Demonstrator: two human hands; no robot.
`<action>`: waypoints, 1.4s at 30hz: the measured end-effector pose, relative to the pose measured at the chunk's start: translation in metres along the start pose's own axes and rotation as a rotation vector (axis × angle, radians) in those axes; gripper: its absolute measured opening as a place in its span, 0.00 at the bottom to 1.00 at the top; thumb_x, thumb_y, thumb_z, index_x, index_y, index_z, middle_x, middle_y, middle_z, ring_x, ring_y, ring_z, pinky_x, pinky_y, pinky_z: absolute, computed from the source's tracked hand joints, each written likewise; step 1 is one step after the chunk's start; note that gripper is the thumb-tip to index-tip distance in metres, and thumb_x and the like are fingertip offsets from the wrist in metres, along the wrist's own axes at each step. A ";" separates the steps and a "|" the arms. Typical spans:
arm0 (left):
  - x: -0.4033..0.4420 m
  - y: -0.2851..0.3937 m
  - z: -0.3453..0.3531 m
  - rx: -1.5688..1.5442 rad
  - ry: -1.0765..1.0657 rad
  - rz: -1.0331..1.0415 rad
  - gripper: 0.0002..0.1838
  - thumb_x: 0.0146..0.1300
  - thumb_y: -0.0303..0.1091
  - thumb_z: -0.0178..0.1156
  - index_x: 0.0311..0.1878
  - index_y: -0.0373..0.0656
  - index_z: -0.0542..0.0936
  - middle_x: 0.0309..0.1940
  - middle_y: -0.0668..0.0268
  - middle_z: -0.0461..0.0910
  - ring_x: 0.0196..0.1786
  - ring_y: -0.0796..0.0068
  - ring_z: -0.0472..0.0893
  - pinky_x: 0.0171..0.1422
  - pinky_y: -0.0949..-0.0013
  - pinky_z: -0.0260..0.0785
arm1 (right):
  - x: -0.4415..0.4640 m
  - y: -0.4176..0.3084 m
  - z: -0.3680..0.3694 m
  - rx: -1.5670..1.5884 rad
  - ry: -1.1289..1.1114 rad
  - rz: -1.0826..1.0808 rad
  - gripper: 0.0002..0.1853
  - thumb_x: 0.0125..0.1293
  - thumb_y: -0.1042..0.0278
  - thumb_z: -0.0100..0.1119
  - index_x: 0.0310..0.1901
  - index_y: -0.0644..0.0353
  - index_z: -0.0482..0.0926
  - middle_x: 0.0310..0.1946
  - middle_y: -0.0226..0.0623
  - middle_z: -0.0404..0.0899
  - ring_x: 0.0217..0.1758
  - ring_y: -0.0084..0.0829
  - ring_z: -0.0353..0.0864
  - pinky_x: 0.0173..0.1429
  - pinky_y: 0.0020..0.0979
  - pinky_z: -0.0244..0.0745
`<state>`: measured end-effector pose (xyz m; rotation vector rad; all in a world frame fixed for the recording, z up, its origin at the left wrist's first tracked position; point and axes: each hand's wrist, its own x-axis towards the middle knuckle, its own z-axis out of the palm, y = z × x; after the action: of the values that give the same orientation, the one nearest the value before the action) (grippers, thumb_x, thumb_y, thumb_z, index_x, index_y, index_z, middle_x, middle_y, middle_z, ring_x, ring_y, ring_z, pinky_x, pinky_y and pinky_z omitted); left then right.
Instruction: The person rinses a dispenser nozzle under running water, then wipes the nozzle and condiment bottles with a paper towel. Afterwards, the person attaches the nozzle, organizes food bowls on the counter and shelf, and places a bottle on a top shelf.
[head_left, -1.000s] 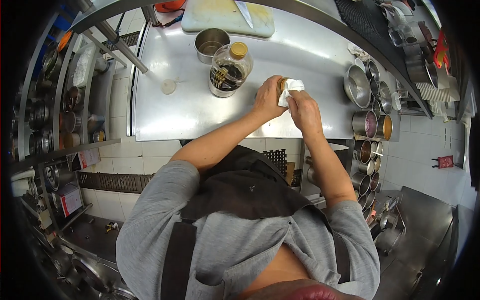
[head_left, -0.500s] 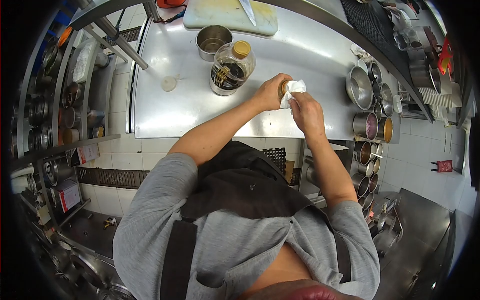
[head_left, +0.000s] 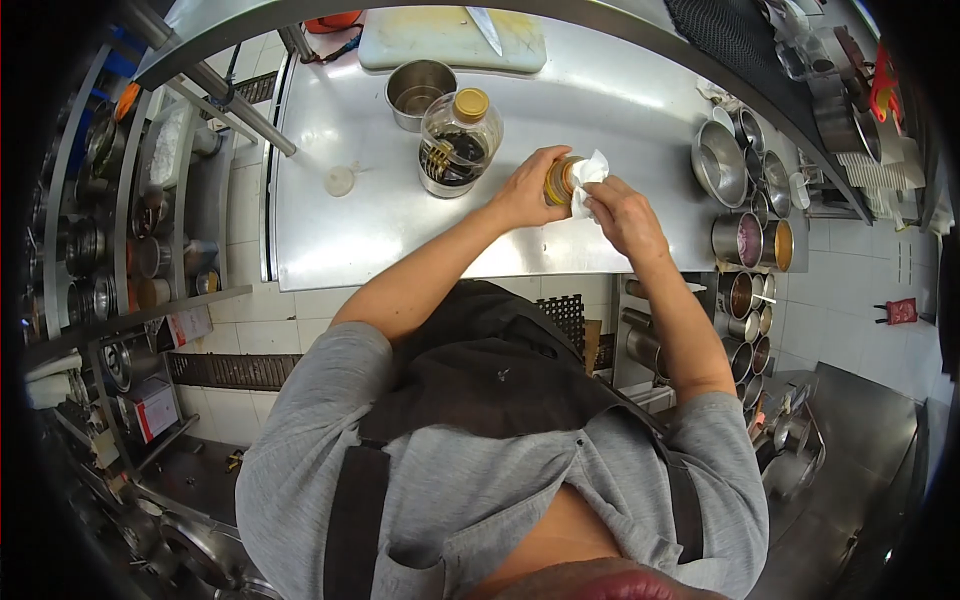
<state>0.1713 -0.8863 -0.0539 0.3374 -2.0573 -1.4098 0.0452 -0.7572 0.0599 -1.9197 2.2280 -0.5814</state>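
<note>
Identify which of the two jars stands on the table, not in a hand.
The large clear jar with the yellow lid and dark contents; the smaller jar is in the left hand, white wipe against it.

Table (head_left: 350, 240): steel top, shiny, carries everything below.
Far side: cutting board (head_left: 400, 40), pale and stained, flat on the steel — knife (head_left: 484, 30) lying on it. Orange item (head_left: 335, 20) left of the board, partly hidden.
Pot (head_left: 421, 95): steel, upright, near side of the board.
Big jar (head_left: 462, 170): clear, gold cap, dark contents, upright — just beside the pot, nearer the front edge.
Small lid (head_left: 339, 181): round, translucent, flat, alone toward the left end.
Right end: metal bowl (head_left: 718, 165), tilted, more bowls crowded behind; purple-filled pot (head_left: 737, 240) and orange-filled pot (head_left: 778, 247) side by side at the front corner.
</note>
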 end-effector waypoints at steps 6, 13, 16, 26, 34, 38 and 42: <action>0.015 -0.009 0.002 -0.095 -0.141 -0.053 0.43 0.41 0.39 0.77 0.62 0.47 0.66 0.51 0.54 0.78 0.55 0.51 0.79 0.60 0.57 0.72 | 0.002 0.005 -0.001 0.038 -0.036 -0.087 0.11 0.60 0.73 0.63 0.45 0.60 0.81 0.34 0.44 0.78 0.36 0.48 0.80 0.40 0.41 0.74; -0.001 -0.005 0.032 0.007 0.235 0.043 0.38 0.48 0.35 0.75 0.61 0.44 0.65 0.51 0.54 0.78 0.54 0.53 0.80 0.57 0.58 0.73 | -0.004 -0.017 0.019 -0.043 0.116 0.078 0.09 0.60 0.70 0.63 0.42 0.60 0.82 0.33 0.44 0.80 0.33 0.49 0.81 0.39 0.43 0.76; -0.004 -0.003 0.046 0.105 0.377 0.046 0.39 0.46 0.34 0.74 0.60 0.41 0.64 0.51 0.52 0.75 0.54 0.48 0.77 0.58 0.53 0.71 | -0.004 -0.025 0.027 -0.084 0.161 0.148 0.09 0.61 0.69 0.62 0.41 0.62 0.81 0.33 0.46 0.80 0.34 0.49 0.81 0.39 0.43 0.75; -0.004 0.000 0.043 0.149 0.377 0.057 0.43 0.42 0.32 0.75 0.63 0.41 0.62 0.54 0.50 0.74 0.57 0.48 0.75 0.62 0.55 0.69 | -0.008 -0.010 0.019 0.014 0.216 0.109 0.08 0.60 0.71 0.63 0.41 0.60 0.82 0.32 0.44 0.79 0.34 0.48 0.81 0.38 0.43 0.76; 0.017 -0.001 0.013 -0.053 -0.048 -0.066 0.40 0.42 0.37 0.77 0.60 0.45 0.68 0.51 0.55 0.79 0.54 0.53 0.80 0.59 0.58 0.73 | -0.003 0.004 0.012 0.084 0.097 0.056 0.09 0.58 0.71 0.65 0.41 0.59 0.84 0.34 0.43 0.80 0.34 0.47 0.81 0.40 0.41 0.76; 0.010 0.002 0.027 -0.027 0.129 -0.025 0.39 0.42 0.36 0.77 0.58 0.44 0.68 0.50 0.56 0.79 0.54 0.52 0.79 0.57 0.57 0.73 | -0.006 -0.011 0.023 0.019 0.147 0.126 0.09 0.58 0.68 0.65 0.40 0.59 0.84 0.33 0.43 0.81 0.32 0.46 0.82 0.38 0.41 0.77; 0.002 -0.006 0.045 -0.034 0.265 0.008 0.39 0.40 0.34 0.77 0.58 0.44 0.68 0.52 0.56 0.77 0.55 0.52 0.78 0.57 0.57 0.73 | -0.005 -0.021 0.036 -0.072 0.294 0.218 0.11 0.58 0.62 0.64 0.39 0.59 0.84 0.30 0.43 0.81 0.31 0.45 0.82 0.38 0.41 0.78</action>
<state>0.1412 -0.8559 -0.0698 0.4746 -1.8164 -1.3168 0.0785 -0.7614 0.0343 -1.6808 2.6277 -0.8020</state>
